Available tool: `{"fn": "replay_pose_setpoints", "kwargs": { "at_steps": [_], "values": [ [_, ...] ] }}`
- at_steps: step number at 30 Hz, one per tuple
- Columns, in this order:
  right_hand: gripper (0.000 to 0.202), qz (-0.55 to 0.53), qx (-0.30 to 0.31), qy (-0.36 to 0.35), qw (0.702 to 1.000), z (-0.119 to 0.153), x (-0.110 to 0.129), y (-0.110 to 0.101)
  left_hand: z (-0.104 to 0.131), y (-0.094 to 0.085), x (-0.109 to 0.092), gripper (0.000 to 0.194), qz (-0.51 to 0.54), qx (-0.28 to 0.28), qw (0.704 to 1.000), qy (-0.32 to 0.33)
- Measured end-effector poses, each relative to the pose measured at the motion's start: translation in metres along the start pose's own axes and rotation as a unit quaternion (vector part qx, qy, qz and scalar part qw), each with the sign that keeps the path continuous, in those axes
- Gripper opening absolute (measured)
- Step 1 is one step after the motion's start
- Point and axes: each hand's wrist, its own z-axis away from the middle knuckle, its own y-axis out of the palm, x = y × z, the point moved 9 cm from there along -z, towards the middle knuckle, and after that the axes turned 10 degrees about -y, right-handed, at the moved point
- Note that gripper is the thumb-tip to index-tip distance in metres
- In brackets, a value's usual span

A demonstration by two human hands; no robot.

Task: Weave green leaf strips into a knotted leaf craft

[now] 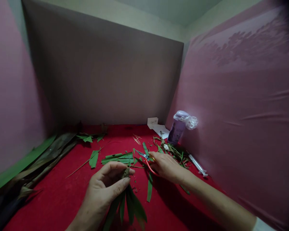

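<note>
Above the red cloth (62,189), leaves (130,205) are pinched by the left hand (108,186), its fingers curled; scissors (148,162) are gripped by the right hand (167,166), its forearm slanted.

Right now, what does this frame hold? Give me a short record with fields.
left hand: pinches leaf bundle, blades hanging down
right hand: holds red-handled scissors
surface: red covering
between and beyond hands: cut green strips, thin sticks
right side: purple container with clear plastic, syringe
far edge: white papers

Dim room, shadowed corners, soft blur, stretched edges
</note>
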Motion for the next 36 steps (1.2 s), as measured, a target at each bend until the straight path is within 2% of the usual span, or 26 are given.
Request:
{"fn": "replay_pose_setpoints", "kwargs": {
  "at_steps": [7,11,14,15,17,19,20,24,28,36],
  "values": [
    [0.019,-0.020,-0.040,-0.023,0.999,-0.012,0.002,0.014,-0.006,0.004,0.003,0.017,0.045,0.034,0.998,-0.023],
    [0.012,-0.039,-0.085,-0.023,0.995,-0.015,0.007,0.006,-0.014,0.000,0.011,0.021,0.071,0.032,0.996,-0.032],
    [0.019,-0.099,-0.123,-0.039,0.987,-0.019,0.025,-0.004,-0.021,-0.001,0.017,0.024,0.080,0.039,0.995,-0.040],
    [0.020,-0.140,-0.133,-0.051,0.980,-0.021,0.034,-0.006,-0.023,-0.002,0.019,0.026,0.079,0.040,0.995,-0.041],
    [0.015,-0.323,-0.196,-0.056,0.924,-0.020,0.042,-0.010,-0.027,-0.004,0.021,0.029,0.077,0.034,0.995,-0.045],
    [0.012,-0.393,-0.258,-0.056,0.881,-0.016,0.044,-0.011,-0.029,-0.006,0.024,0.029,0.078,0.025,0.995,-0.049],
    [0.011,-0.402,-0.280,-0.056,0.870,-0.014,0.044,-0.009,-0.030,-0.006,0.025,0.028,0.080,0.022,0.995,-0.050],
    [0.011,-0.370,-0.332,-0.106,0.861,-0.001,0.049,-0.007,-0.029,-0.006,0.023,0.026,0.086,0.017,0.996,-0.032],
    [0.025,-0.345,-0.355,-0.181,0.850,0.010,0.060,-0.009,-0.027,-0.003,0.024,0.027,0.088,0.012,0.996,-0.031],
    [0.048,-0.314,-0.380,-0.217,0.843,0.022,0.069,-0.010,-0.022,0.000,0.029,0.026,0.065,0.001,0.996,-0.059]
  ]
}}
